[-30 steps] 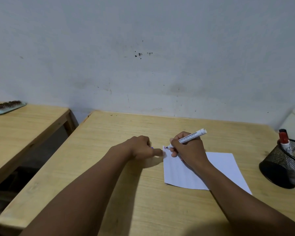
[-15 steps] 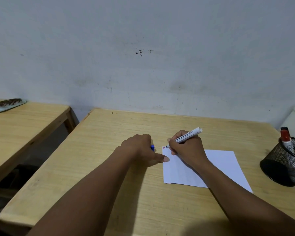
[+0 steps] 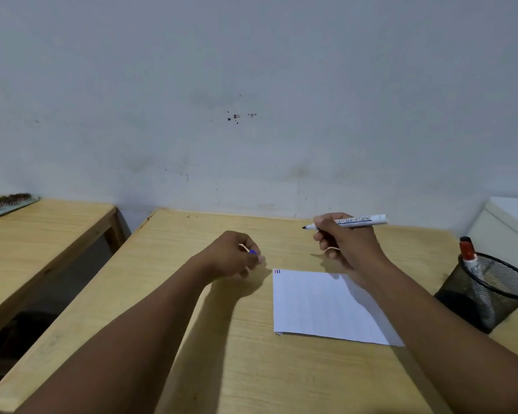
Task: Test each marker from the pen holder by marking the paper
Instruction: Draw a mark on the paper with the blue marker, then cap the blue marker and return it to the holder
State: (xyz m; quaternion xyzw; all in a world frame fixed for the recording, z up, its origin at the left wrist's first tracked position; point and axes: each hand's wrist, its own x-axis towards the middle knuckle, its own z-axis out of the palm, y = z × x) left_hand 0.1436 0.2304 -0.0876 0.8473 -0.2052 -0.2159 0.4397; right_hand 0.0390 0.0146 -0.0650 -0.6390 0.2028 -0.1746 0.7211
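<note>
A white sheet of paper [image 3: 320, 303] lies on the wooden table [image 3: 222, 354], with short red and blue marks [image 3: 277, 271] at its top left corner. My right hand [image 3: 347, 243] holds an uncapped white marker [image 3: 353, 221] lifted above the table behind the paper, its tip pointing left. My left hand [image 3: 234, 255] is closed just left of the paper, with a blue cap [image 3: 252, 251] showing between its fingers. A black mesh pen holder [image 3: 488, 291] at the right holds a red-capped marker [image 3: 468, 253].
A second wooden table [image 3: 42, 234] stands to the left across a gap, with a brush [image 3: 8, 201] on its far edge. A white box-like object [image 3: 509, 222] sits behind the pen holder. The wall runs along the table's back edge.
My right hand has lifted the marker off the paper's corner and moved it up and to the right. My left hand has drawn back from the paper's edge.
</note>
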